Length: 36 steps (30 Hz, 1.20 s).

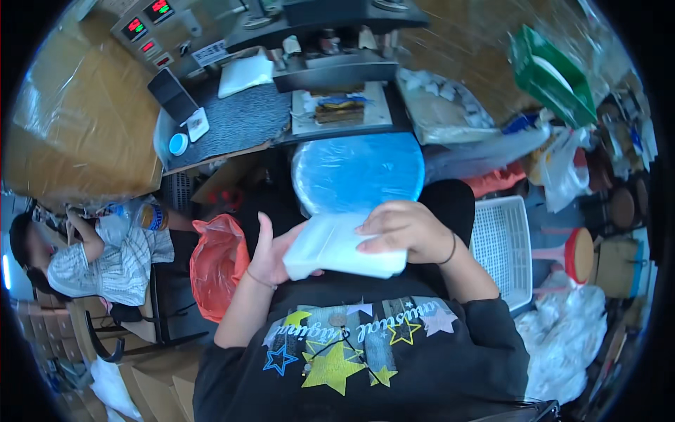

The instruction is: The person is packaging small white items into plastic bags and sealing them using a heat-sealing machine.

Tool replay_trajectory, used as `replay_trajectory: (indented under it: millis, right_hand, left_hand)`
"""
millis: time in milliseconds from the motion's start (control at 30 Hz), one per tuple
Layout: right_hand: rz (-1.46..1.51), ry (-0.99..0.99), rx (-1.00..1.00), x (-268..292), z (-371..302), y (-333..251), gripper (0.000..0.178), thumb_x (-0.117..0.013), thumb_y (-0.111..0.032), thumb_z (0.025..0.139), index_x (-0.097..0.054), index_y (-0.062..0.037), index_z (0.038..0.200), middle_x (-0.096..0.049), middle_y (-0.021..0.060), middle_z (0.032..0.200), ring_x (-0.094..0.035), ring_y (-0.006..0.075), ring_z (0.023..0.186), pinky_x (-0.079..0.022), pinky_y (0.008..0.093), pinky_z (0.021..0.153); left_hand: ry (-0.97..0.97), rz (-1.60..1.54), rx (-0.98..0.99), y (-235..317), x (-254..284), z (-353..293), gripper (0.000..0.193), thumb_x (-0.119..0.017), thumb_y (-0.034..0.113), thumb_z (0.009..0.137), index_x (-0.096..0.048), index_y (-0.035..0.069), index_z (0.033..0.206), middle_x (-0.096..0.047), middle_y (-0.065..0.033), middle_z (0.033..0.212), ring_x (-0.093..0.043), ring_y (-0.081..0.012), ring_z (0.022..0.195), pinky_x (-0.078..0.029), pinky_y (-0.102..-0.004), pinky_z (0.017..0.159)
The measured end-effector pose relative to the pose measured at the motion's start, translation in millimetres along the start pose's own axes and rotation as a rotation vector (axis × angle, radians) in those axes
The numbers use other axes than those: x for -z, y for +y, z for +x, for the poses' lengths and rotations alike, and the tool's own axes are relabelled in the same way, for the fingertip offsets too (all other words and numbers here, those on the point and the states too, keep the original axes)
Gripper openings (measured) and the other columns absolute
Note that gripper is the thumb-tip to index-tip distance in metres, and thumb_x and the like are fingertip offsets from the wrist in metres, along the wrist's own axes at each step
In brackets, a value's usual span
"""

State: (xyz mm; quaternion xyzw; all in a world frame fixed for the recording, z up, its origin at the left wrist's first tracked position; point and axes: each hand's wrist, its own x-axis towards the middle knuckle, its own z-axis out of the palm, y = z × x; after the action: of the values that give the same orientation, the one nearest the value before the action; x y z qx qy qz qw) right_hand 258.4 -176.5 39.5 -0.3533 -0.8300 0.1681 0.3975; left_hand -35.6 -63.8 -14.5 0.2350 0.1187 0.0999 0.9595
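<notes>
A thick stack of thin white sheets (pixel 330 246) hangs in front of my chest, whitish and slightly see-through. Whether these are foam sheets or flat bags I cannot tell. My left hand (pixel 276 247) supports its left end from beneath, thumb raised off it and the other fingers partly hidden underneath. Across the right part of the top lies my right hand (pixel 408 232), fingers bent and pressing on the upper layer. Just beyond the stack is a round blue stool-like top (pixel 358 172) wrapped in clear plastic.
A machine bench (pixel 246 116) with a press plate (pixel 341 109) stands ahead. On my left are a red lined bin (pixel 218 271) and a seated person (pixel 105 246). To the right are a white basket (pixel 503 246), a red stool (pixel 573 254) and a green crate (pixel 552 77).
</notes>
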Motion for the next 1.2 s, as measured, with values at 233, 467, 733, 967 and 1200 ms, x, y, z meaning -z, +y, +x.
replay_trajectory:
  millis: [233,467,733,967,1200]
  right_hand:
    - [-0.733,0.535,-0.041,4,-44,-56,0.040,-0.080,-0.024,0.074,-0.066,-0.0201,0.111,-0.054,0.0033,0.115,-0.053,0.0237,0.110,-0.041,0.0420,0.101]
    - [1.140,0.696,-0.405,-83,-91,16,0.048,-0.066,-0.020,0.096,-0.052,-0.0032,0.138,-0.058,0.0091,0.135,-0.056,0.0176,0.121,-0.048,0.0342,0.100]
    - [1.510,0.415,-0.549,-65,-84,0,0.050,-0.064,-0.020,0.096,-0.050,-0.0014,0.140,-0.062,0.0098,0.131,-0.063,0.0172,0.114,-0.051,0.0321,0.096]
    - [1.575,0.571,-0.450,-51,-81,6,0.031,-0.060,-0.019,0.098,-0.058,-0.0017,0.124,-0.066,0.0058,0.116,-0.065,0.0153,0.101,-0.051,0.0298,0.087]
    - [1.021,0.957,-0.197,58,-90,-13,0.015,-0.062,-0.017,0.097,-0.054,-0.0046,0.096,-0.058,0.0059,0.083,-0.056,0.0161,0.070,-0.048,0.0303,0.064]
  left_hand:
    - [0.188,0.412,-0.182,-16,-32,70,0.077,-0.071,0.011,0.089,-0.027,0.007,0.153,-0.047,-0.0115,0.144,-0.048,-0.0258,0.132,-0.040,-0.0399,0.110]
    - [0.145,0.480,0.005,-31,-29,76,0.074,-0.076,0.028,0.087,-0.037,0.003,0.145,-0.055,-0.0117,0.134,-0.054,-0.0264,0.125,-0.041,-0.0405,0.108]
    - [0.190,0.675,-0.128,-43,-57,81,0.085,-0.075,0.053,0.082,-0.041,0.004,0.142,-0.057,-0.0087,0.133,-0.056,-0.0226,0.121,-0.045,-0.0380,0.104]
    - [0.199,0.554,-0.145,-42,-57,82,0.105,-0.086,0.058,0.063,-0.041,0.002,0.140,-0.057,-0.0097,0.133,-0.057,-0.0244,0.122,-0.047,-0.0408,0.103]
    - [0.242,0.356,-0.402,-20,-28,67,0.097,-0.088,0.049,0.069,-0.042,0.002,0.140,-0.058,-0.0139,0.133,-0.058,-0.0308,0.122,-0.049,-0.0468,0.103]
